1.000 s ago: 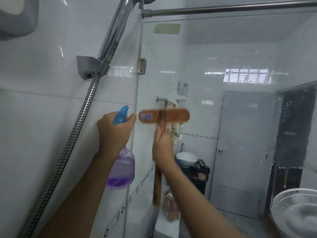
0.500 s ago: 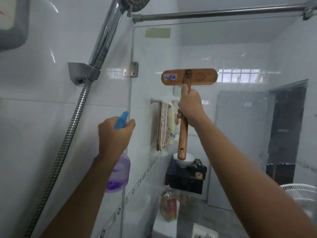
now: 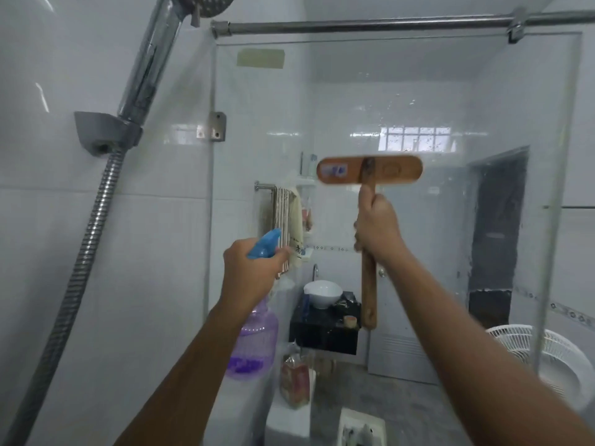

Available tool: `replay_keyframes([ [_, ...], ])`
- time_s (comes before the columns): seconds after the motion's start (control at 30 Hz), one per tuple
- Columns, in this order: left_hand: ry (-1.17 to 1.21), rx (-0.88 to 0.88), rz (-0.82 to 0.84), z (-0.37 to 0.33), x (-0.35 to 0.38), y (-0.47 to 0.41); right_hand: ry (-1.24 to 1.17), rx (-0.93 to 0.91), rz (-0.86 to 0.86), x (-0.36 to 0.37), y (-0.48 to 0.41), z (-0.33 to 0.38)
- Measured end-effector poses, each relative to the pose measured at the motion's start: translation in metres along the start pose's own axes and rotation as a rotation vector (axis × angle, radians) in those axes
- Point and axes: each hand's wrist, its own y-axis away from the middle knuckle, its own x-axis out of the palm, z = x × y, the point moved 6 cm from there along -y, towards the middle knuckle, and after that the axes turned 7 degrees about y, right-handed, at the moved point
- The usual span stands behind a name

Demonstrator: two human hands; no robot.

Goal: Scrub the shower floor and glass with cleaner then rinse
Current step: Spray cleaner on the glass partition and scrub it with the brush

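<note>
2 hands: left hand [image 3: 252, 273] grips 1 spray bottle [image 3: 254, 336], right hand [image 3: 378, 228] 1 brush [image 3: 369, 170].

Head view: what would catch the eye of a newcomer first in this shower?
The wooden brush stands out most: the right hand grips its handle and holds its wide head up at the glass, centre right. Lower and to the left, the left hand holds a purple spray bottle with a blue trigger. At the upper left, a chrome shower head sits in its bracket, its hose hanging down.
</note>
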Motion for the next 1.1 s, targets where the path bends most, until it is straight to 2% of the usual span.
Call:
replay_keyframes([
  [0.07,0.091,-0.043,0.053,-0.006,0.015,0.001,-0.039,0.018,-0.029,-0.028,-0.028,0.023],
  [0.17,0.214,-0.08,0.077,-0.019,0.031,0.001,-0.017,0.033,0.037,-0.047,-0.037,0.032],
  [0.3,0.078,0.007,0.034,-0.031,0.04,0.0,0.06,0.018,0.101,-0.049,-0.026,0.018],
  [0.43,-0.076,0.097,0.197,-0.036,0.054,0.0,0.068,0.033,0.099,-0.05,-0.024,0.014],
  [0.5,-0.072,0.094,0.202,-0.037,0.053,-0.004,0.066,0.039,0.101,-0.049,-0.026,0.018],
  [0.63,-0.02,0.131,0.101,-0.042,0.045,-0.004,0.064,0.033,0.103,-0.041,-0.03,0.029],
  [0.8,-0.1,0.191,0.178,-0.047,0.049,0.002,0.045,0.003,0.08,-0.031,-0.027,0.031],
  [0.9,-0.042,0.142,0.079,-0.038,0.04,0.005,0.103,-0.025,0.076,-0.021,-0.009,0.012],
  [1.0,-0.046,0.225,0.019,-0.038,0.033,0.014,0.125,-0.036,0.086,0.0,0.039,-0.036],
  [1.1,-0.054,0.281,-0.031,-0.036,0.023,0.022,0.12,0.075,0.154,0.032,0.118,-0.114],
])
